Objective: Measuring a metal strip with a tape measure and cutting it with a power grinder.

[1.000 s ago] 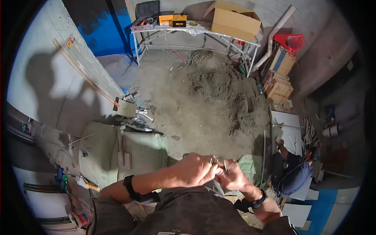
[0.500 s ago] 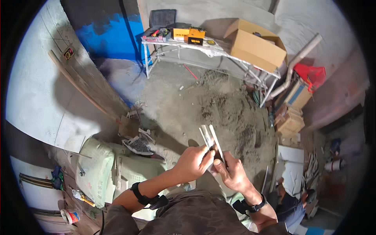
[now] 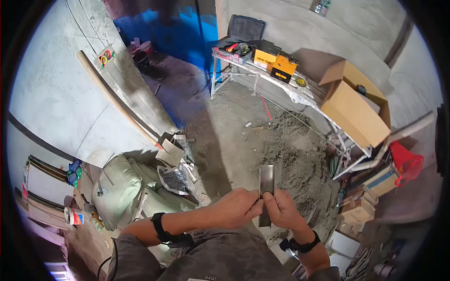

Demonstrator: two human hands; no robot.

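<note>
In front of my body I hold a short metal channel (image 3: 266, 177) upright, its flat grey face toward me. My left hand (image 3: 240, 205) is closed at its left edge, with thumb and curled fingers pinching it. On the other side my right hand (image 3: 281, 210) grips the same piece, the thumb pressed on its face near the middle. The lower end of the channel shows below my hands. Most of my fingertips are hidden behind or under the knuckles.
Stuffed pale green sacks (image 3: 117, 187) lie at the left beside a wooden pole (image 3: 112, 96) against the wall. A trestle table (image 3: 307, 97) along the far wall bears a toolbox (image 3: 241, 40), yellow boxes (image 3: 276, 63) and an open cardboard carton (image 3: 356, 112). A red bag (image 3: 405, 161) sits at right.
My view has swung left, so the table appears farther right. The channel has turned from showing its open edges to a flat face; both hands still hold it.
</note>
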